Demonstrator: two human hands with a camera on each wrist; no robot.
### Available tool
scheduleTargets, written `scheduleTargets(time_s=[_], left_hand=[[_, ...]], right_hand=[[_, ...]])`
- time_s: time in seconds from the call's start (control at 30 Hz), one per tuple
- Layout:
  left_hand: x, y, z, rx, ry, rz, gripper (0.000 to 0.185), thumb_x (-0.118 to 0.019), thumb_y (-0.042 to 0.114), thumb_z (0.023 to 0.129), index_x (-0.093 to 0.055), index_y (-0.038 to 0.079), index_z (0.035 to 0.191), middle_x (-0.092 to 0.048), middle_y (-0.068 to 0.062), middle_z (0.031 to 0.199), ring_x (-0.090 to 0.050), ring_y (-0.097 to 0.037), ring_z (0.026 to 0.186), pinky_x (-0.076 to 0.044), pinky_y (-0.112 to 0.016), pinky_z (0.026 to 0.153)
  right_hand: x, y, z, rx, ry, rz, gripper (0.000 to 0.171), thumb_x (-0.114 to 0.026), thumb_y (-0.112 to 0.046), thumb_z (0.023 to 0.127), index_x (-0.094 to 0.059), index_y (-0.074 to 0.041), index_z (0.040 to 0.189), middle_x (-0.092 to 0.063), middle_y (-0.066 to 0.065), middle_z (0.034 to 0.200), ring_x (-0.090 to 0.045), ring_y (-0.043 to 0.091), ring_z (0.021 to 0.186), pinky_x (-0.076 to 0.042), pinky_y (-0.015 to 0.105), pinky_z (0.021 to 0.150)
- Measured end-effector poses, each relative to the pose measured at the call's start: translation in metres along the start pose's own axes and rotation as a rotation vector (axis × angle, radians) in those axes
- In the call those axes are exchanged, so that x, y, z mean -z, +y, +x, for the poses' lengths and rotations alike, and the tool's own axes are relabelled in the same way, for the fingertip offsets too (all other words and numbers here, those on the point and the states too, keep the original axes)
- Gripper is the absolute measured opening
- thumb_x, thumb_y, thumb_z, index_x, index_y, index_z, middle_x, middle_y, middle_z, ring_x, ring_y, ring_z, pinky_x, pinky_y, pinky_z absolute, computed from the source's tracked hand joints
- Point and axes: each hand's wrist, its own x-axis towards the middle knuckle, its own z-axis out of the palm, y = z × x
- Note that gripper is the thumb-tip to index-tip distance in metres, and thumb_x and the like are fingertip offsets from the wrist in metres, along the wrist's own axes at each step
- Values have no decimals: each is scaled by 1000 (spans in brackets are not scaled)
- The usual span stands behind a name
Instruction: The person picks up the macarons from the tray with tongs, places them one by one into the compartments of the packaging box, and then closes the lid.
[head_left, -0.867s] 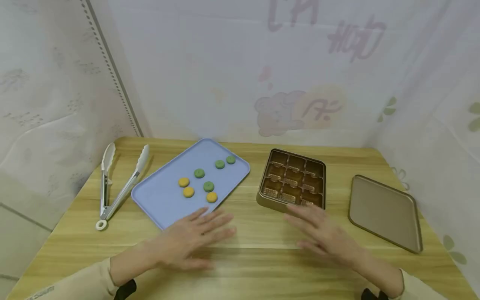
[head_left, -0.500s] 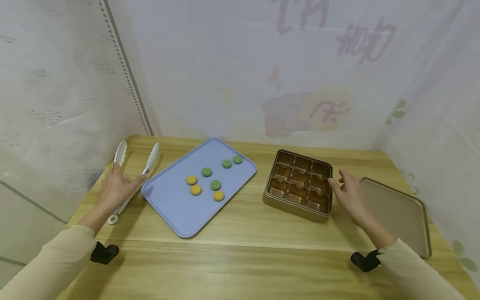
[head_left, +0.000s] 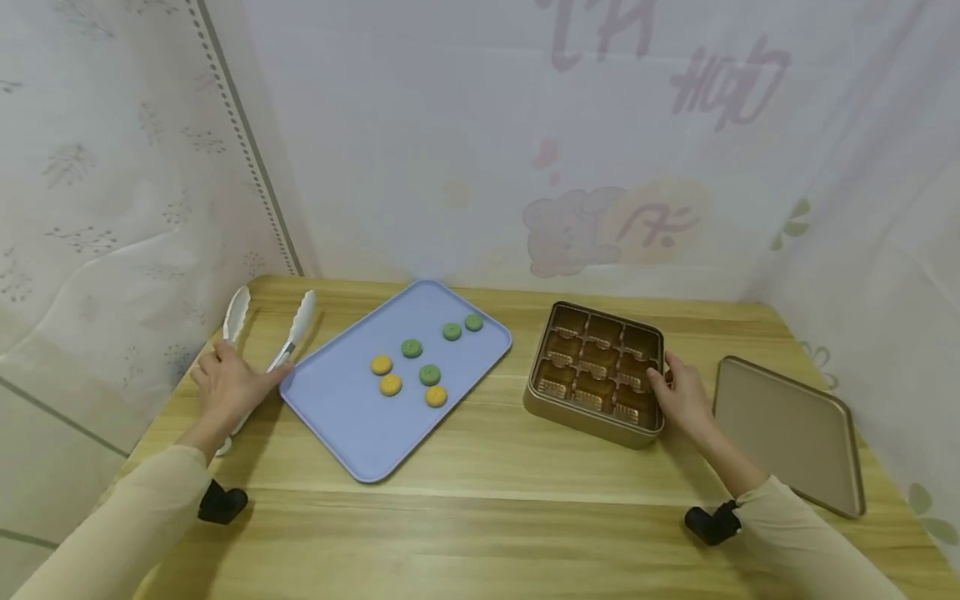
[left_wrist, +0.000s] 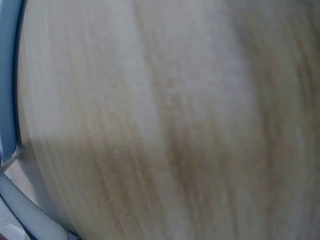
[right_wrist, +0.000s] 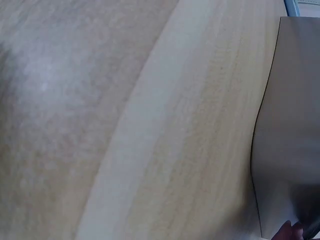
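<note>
Nearest, bottom of frame: wooden tabletop [head_left: 450, 550], cream sleeves [head_left: 802, 542] coming in from both lower corners, a black wrist mount [head_left: 222, 502] under each cuff.

My left hand [head_left: 231, 387], left of frame, sits over the metal tongs [head_left: 302, 318]: thumb and fingers spread wide, thumb at the right arm, bent fingers at the left arm. Can't tell if I have a firm hold. Tongs lie spread in a V, ring end toward me, pale scalloped heads pointing away. Left wrist view doesn't settle it, mostly blurred wood.

My right hand [head_left: 681, 400], right of centre, has the square tin [head_left: 585, 423] by its right side: thumb over the rim, fingers on the outer wall. Pinch grip, small gap. Tin sits flat on the table, slightly rotated, with a brown plastic insert [head_left: 596, 360] of nine compartments.

Bronze lid [head_left: 787, 437] lies flat at far right, beyond my right wrist.

Blue tray [head_left: 345, 421], left of centre, angled. On it: three yellow rounds [head_left: 390, 384] and four green rounds [head_left: 412, 348], the greens running to the tray's upper right.

Back: pale printed cloth [head_left: 420, 167] fills the top half.
</note>
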Motion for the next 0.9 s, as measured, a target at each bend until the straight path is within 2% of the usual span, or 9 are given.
scheduleTargets(time_s=[0.23, 0.43, 0.6, 0.73, 0.9], left_hand=[[0, -2, 3, 48, -9, -58, 104, -69, 47, 85, -13, -22, 139, -20, -53, 132, -22, -63, 120, -29, -63, 93], [6, -4, 5, 50, 31, -111, 107, -70, 46, 85, -8, -14, 149, -19, -50, 140, -20, -64, 128, -26, -67, 101], [19, -3, 2, -40, 69, -137, 106, -70, 44, 87, -5, -8, 153, -19, -47, 142, -21, -61, 129, -25, -69, 101], [27, -1, -4, -137, 75, -133, 99, -69, 45, 87, -14, -6, 153, -25, -44, 141, -26, -58, 127, -29, -67, 95], [32, 2, -13, -337, 77, -64, 92, -74, 39, 84, -29, -8, 149, -46, -38, 120, -40, -49, 106, -36, -58, 79]], right_hand=[[-2, 2, 0, -31, -8, 2, 52, -47, -10, 101, -33, 24, 138, -53, 12, 66, -38, 8, 50, -33, 25, 47], [-2, 1, 0, -46, 1, -1, 53, -46, -12, 102, -33, 24, 138, -59, 21, 76, -45, 13, 58, -37, 25, 51], [-2, 3, 0, -44, 2, 15, 52, -46, -13, 102, -34, 23, 138, -56, 17, 74, -42, 10, 58, -37, 26, 53], [-3, 4, 2, -37, 9, 22, 50, -46, -14, 102, -38, 19, 138, -53, 12, 70, -40, 9, 55, -35, 25, 51], [-4, 4, 0, -42, 9, 12, 52, -46, -13, 102, -35, 22, 138, -57, 21, 78, -46, 16, 63, -38, 28, 57]])
